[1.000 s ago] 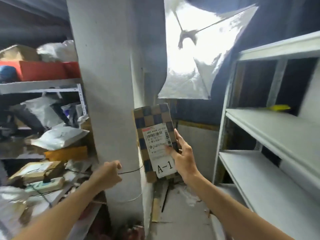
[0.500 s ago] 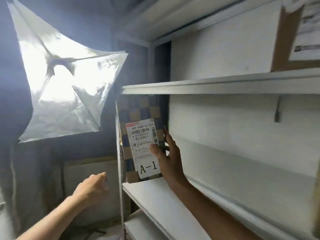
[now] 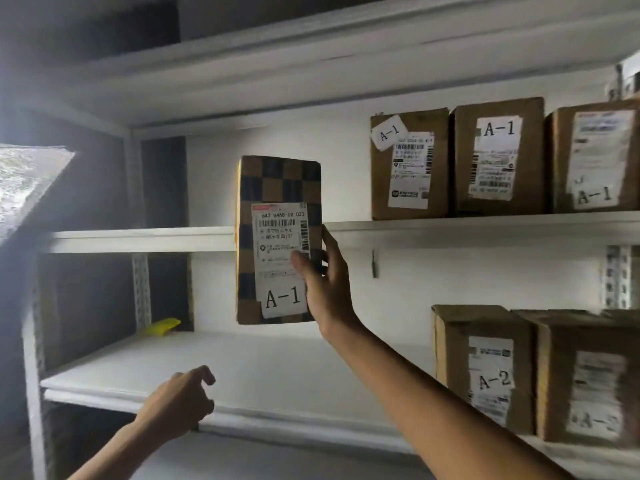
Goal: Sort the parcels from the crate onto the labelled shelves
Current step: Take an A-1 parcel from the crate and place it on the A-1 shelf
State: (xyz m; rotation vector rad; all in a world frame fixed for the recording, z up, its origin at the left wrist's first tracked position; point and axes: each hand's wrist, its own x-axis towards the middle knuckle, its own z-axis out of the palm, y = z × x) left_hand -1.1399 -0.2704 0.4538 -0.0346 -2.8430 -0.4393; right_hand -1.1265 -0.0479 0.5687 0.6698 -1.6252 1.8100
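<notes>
The right hand [image 3: 325, 289] grips the flat brown-and-black chequered cardboard parcel [image 3: 278, 183] by its right edge, thumb on its white A-1 label [image 3: 282, 296], holding it upright in the air across the front edge of the upper white shelf [image 3: 138, 240]; the left hand [image 3: 180, 403] hangs loosely curled and empty. Placing seems to be the step in hand: the next move likely calls for lifting the parcel over that edge and standing it left of the brown cardboard A-1 boxes [image 3: 410, 168].

Dim scene, lit from the left, where a crinkled silver reflector sheet [image 3: 27, 181] glares white. The white metal shelving [image 3: 138, 239] sinks into shadow at top and left. At the right edge the brown cardboard boxes [image 3: 588, 375] blur, and shelf lines bow
</notes>
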